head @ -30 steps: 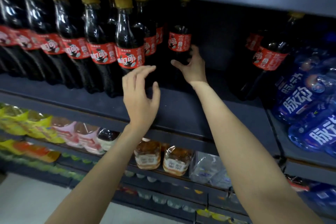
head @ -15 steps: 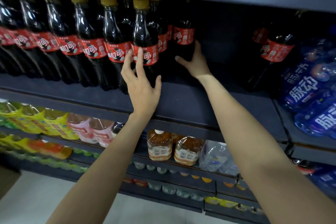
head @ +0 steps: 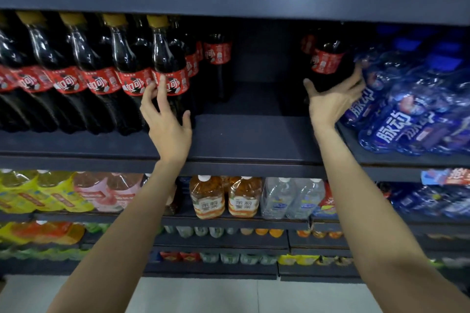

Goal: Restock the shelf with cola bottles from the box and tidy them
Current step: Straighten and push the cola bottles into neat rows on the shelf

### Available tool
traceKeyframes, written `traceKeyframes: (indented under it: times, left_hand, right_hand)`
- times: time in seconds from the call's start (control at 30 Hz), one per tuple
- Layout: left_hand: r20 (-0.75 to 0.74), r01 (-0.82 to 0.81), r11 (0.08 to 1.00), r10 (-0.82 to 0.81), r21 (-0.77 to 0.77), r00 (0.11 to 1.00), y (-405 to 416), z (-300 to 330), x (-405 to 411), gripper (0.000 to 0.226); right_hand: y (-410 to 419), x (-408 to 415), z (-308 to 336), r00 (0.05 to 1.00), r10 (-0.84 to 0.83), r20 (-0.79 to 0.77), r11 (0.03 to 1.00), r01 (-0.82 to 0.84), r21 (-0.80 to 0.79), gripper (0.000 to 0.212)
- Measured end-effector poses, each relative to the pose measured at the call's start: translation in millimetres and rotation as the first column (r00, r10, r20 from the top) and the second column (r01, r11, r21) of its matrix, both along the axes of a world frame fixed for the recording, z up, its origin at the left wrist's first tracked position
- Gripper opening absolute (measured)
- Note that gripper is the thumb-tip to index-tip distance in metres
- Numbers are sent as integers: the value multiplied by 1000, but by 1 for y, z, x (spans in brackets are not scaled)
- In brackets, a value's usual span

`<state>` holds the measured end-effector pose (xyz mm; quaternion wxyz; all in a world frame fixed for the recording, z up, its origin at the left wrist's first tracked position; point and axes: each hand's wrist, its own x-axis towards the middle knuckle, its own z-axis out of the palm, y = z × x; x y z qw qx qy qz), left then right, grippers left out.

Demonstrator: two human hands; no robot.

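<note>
Both arms reach up to the dark shelf (head: 254,140), the one carrying the cola. The left hand (head: 167,122) is at the left part of that shelf, on the last front bottle (head: 169,76) of a long row of cola bottles (head: 84,79) with yellow caps and red labels; its fingertips (head: 161,84) lie against the red label and the thumb sits out to the side low on the bottle, so the fingers look loosely spread rather than clamped. Just behind and right of that bottle another cola bottle (head: 217,58) stands deeper on the shelf. The middle of the shelf board shows bare dark surface. At the right part of the shelf the right hand (head: 330,101) cups a lone cola bottle (head: 326,63) from below its label, thumb on one side, fingers spread wide around the other. Touching that hand's fingers, further right on the shelf, lie blue-wrapped bottles (head: 407,109). The shelf below holds amber tea bottles (head: 226,201).
</note>
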<state>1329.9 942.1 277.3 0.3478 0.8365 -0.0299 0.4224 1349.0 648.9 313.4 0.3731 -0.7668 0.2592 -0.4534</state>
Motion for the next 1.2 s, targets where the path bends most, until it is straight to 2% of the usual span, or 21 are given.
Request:
traceKeyframes:
  times: [0.07, 0.17, 0.27, 0.33, 0.4, 0.5, 0.6, 0.67, 0.8, 0.9, 1.07, 1.13, 1.2]
  left_hand:
    - [-6, 1, 1000, -1, -2, 1000, 0, -1, 0, 76]
    - [-23, 15, 1000, -15, -6, 1000, 0, 0, 0, 78]
    - [-21, 31, 999, -31, 7, 999, 2, 2, -1, 78]
    - [-19, 44, 999, -44, 9, 999, 3, 3, -4, 78]
    - [-15, 54, 999, -54, 5, 998, 4, 3, -4, 79]
    - [-14, 68, 998, -68, -1, 998, 4, 3, -5, 80]
    - [-23, 72, 997, -72, 2, 997, 6, 3, -4, 81]
    - [-22, 67, 998, -67, 10, 998, 7, 3, -3, 82]
    - [-5, 56, 998, -56, 17, 998, 5, 1, -3, 82]
    - [16, 10, 1000, -10, 6, 1000, 2, 0, -4, 79]
    - [39, -12, 999, 14, -50, 999, -4, -1, -6, 75]
    - [144, 9, 999, -4, -37, 990, -7, 5, -8, 65]
    - [266, 113, 992, -126, 62, 956, -18, 13, -10, 52]
  right_hand:
    - [-9, 13, 8, 992, 61, -113, 997, -56, 46, 108]
    - [-15, 27, 8, 971, 127, -203, 991, -116, 65, 104]
    - [-17, 28, 6, 963, 166, -212, 986, -162, 40, 95]
    - [-10, 23, 3, 938, 298, -178, 954, -292, 59, 94]
    - [9, 16, -2, 860, 499, -111, 867, -493, 78, 91]
    - [51, 10, -4, 677, 729, -97, 684, -721, 110, 88]
    - [88, 17, 2, 557, 816, -155, 576, -808, 127, 93]
    - [101, 26, 6, 519, 839, -164, 541, -827, 150, 90]
    - [114, 42, 10, 552, 800, -236, 586, -804, 102, 91]
    - [120, 53, 7, 526, 800, -288, 568, -819, 83, 90]
    - [133, 55, -1, 593, 783, -188, 612, -789, 57, 86]
    - [138, 52, -4, 609, 777, -159, 619, -785, 24, 86]
    - [135, 46, -6, 594, 794, -133, 602, -798, 25, 87]
